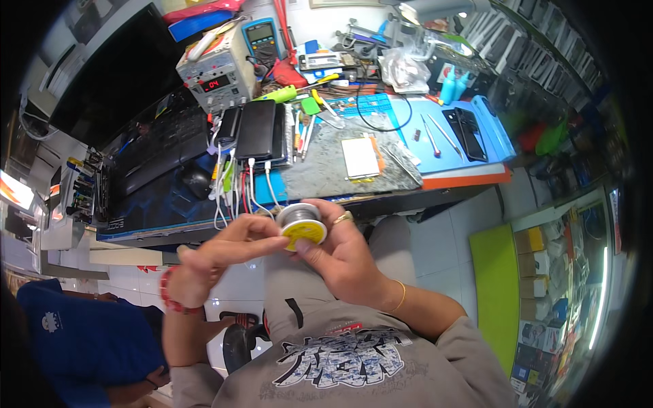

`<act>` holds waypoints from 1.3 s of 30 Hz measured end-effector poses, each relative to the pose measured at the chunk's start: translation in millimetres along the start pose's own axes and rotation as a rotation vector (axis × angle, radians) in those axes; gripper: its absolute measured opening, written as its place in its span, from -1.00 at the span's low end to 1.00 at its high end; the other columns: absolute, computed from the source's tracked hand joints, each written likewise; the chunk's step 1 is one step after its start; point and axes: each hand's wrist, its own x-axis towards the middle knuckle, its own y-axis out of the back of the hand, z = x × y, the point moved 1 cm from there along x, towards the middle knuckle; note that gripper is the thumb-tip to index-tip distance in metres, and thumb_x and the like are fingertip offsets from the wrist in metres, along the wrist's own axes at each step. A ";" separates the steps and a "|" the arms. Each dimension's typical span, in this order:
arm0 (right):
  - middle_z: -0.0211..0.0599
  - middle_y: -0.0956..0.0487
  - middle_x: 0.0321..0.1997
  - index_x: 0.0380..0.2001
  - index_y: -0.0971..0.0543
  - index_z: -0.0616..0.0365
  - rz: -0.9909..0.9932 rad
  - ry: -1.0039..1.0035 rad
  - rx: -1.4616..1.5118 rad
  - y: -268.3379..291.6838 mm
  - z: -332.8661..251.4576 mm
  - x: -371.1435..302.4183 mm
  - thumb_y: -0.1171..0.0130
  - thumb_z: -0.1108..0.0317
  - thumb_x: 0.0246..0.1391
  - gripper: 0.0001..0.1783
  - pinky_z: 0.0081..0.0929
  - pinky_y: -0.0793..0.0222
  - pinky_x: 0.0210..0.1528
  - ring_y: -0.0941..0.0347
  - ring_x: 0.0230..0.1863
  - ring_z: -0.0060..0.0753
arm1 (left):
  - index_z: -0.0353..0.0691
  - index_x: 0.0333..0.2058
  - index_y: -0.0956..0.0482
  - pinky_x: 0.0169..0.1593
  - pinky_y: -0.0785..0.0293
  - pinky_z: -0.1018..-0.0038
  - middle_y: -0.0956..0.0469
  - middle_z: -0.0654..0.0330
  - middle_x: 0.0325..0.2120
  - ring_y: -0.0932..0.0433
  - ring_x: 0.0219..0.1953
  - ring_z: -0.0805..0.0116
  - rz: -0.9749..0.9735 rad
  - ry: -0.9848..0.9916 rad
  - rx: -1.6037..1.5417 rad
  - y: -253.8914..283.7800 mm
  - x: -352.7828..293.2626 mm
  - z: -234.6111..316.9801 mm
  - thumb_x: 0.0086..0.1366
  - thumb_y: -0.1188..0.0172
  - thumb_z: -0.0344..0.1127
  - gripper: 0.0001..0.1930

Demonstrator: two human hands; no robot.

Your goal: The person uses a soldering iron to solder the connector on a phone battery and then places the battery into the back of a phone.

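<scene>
I'd brace the spool [305, 233] with my right grip [343, 257] curled round it; my left grip [219, 248], I can't tell.

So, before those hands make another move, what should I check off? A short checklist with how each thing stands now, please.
1. Spool held securely: ok, the right hand grips it between thumb and fingers.
2. Left hand at the spool: ok, its fingertips are at the rim; firm contact, cannot tell.
3. Loose wire end found: cannot tell, none is distinguishable.
4. Grey mat clear: not ok, a pale rectangular piece lies on it.
5. Bench power supply display lit: ok, red digits glow.
6. Black phone away from the spool: ok, it lies on the blue mat.
</scene>
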 end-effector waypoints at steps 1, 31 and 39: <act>0.09 -0.47 0.15 0.31 -0.21 0.41 0.085 0.041 -0.069 4.2 2.4 0.6 -0.30 0.33 0.27 -0.30 -0.51 -0.48 0.13 -0.53 0.11 -0.34 | -0.32 0.43 -0.11 0.41 -0.19 0.14 -0.36 0.02 0.18 -0.34 0.28 0.13 0.094 -0.098 -0.066 -8.1 10.0 -14.3 0.39 0.03 0.38 -0.06; 0.07 -0.69 -0.48 -0.38 -0.65 0.42 0.926 0.450 -1.496 255.5 -82.3 329.9 -0.12 -0.02 0.23 -0.43 -0.19 -0.57 -0.25 -0.70 -0.37 -0.09 | -0.30 0.12 -0.36 -0.31 -0.58 0.44 -0.47 0.09 -0.08 -0.57 -0.38 0.41 0.829 0.259 -0.566 -130.3 3.4 -171.9 0.42 -0.17 -0.38 -0.65; -0.06 -0.70 -0.37 -0.28 -0.67 0.19 0.515 0.549 -1.512 273.1 -84.0 258.0 -0.24 0.20 0.13 -0.74 -0.25 -0.55 -0.16 -0.67 -0.33 -0.07 | -0.23 0.07 -0.39 -0.47 -0.38 0.60 -0.50 0.18 -0.18 -0.49 -0.47 0.54 0.872 0.393 -0.537 -135.6 1.6 -226.2 0.44 -0.19 -0.31 -0.69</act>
